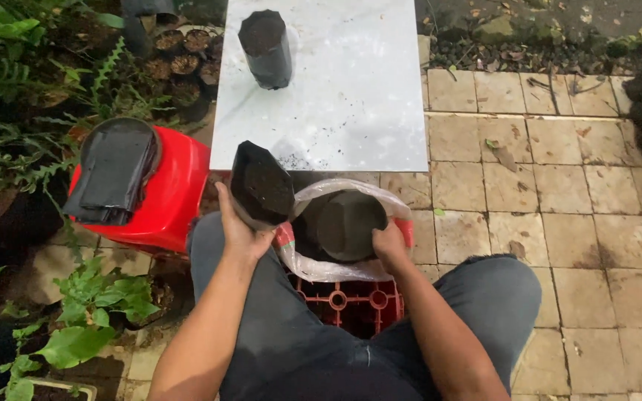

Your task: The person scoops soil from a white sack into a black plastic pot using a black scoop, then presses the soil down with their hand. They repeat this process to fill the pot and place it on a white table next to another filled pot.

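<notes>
Head view, read from the left, starts with a fringe of green plants [9, 111] and a red bucket [165, 200] lying on its side, a stack of flat, unfilled black bags [113, 171] draped over its upper end. These look like the ones still waiting to be filled. Just right of the bucket, the person's left hand [238, 232] is curled around the lower side of a black bag [263, 187], fingers closed on it, and holds it tilted with its open mouth facing up; dark soil shows inside, seemingly near the brim, so this one appears close to done. Above it, a white board [351, 89] lies on the ground with loose crumbs of soil on it, and at its far end one filled bag [265, 48] stands upright, judged finished. Right of the held bag, the right hand [389, 245] is closed on the rim of a clear plastic sack [336, 223] of dark soil that sits on a red crate [351, 301] between the person's knees. Tan paving tiles [559, 186] fill the right side, with dark clumps at the far edge, too blurred to tell what they are.
</notes>
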